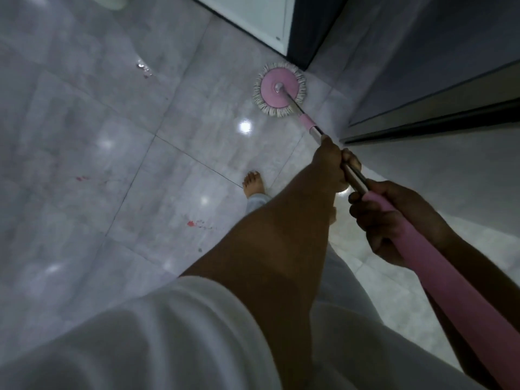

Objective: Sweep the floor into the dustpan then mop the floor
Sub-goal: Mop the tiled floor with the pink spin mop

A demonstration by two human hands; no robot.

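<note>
Pretty dim overall, kinda murky and grey. The glossy floor (84, 122) throws back a few small white glare spots from lights overhead. Both the left hand (329, 161) and right hand (394, 220) come out dark and shadowy. The mop handle (439, 285) and white sleeve (168, 333) go soft up close, and straight lines bow at the edges

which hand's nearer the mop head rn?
Left. The left hand grips the metal shaft lower down the pole, closer to the mop head; the right hand grips the pink handle section farther up, behind the left.
</note>
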